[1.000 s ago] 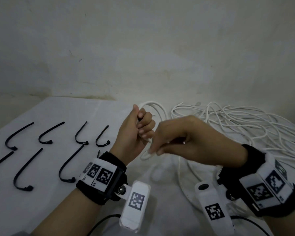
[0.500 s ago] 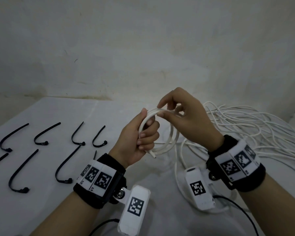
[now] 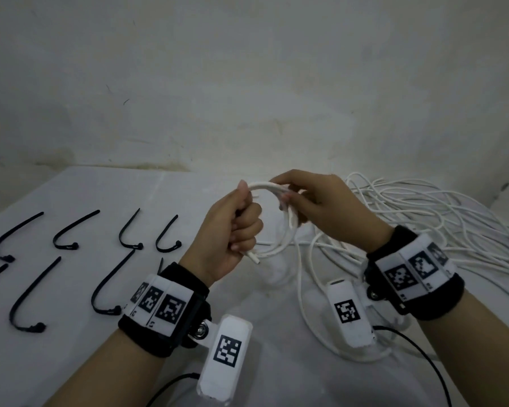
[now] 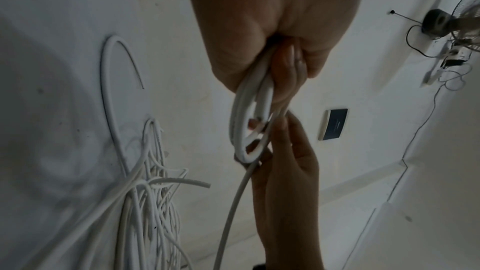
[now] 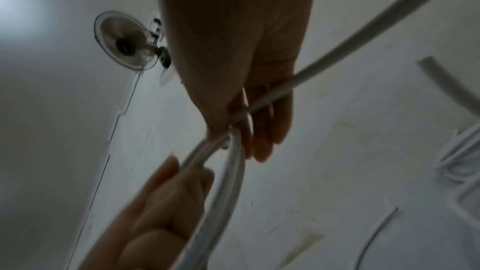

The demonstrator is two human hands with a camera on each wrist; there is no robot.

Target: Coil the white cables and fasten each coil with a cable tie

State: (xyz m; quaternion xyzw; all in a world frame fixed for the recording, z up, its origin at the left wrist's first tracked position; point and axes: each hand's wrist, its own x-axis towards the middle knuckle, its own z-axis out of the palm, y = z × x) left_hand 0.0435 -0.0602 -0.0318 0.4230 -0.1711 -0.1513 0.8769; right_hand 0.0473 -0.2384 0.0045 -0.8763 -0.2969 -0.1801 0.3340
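My left hand grips a small coil of white cable held above the table, thumb up along its top. The cut cable end sticks out below the fist. My right hand pinches the coil's top right, fingers curled round the strand. In the left wrist view the coil runs from the left palm to the right hand's fingers, with the loose strand trailing down. In the right wrist view the cable passes under the right hand. Several black cable ties lie on the table's left.
A tangled pile of white cables covers the table's right side and trails under my right wrist. The white table meets a pale wall behind. A wall fan shows in the wrist views.
My right hand rose from below the coil to its top, laying another loop on. The left hand kept its grip and the coil grew.
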